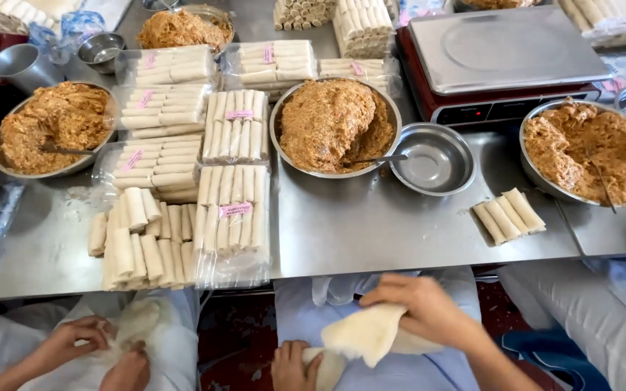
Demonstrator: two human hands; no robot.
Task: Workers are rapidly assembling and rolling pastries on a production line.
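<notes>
Head view, bottom centre of the frame: the right hand (418, 308) lies closed over the top of a thin, pale, floppy wrapper sheet (367, 334), gripping its upper edge, while the left hand (291, 366) pinches the sheet's lower end, so it hangs slightly folded over the person's lap below the edge of the steel desk (371, 232). Above it on the desk, at the centre, stands a round metal bowl of brown filling (327, 123) with an empty metal dish (432, 161) just beside it, and at lower left another person's hands (96, 351) hold a similar sheet.
</notes>
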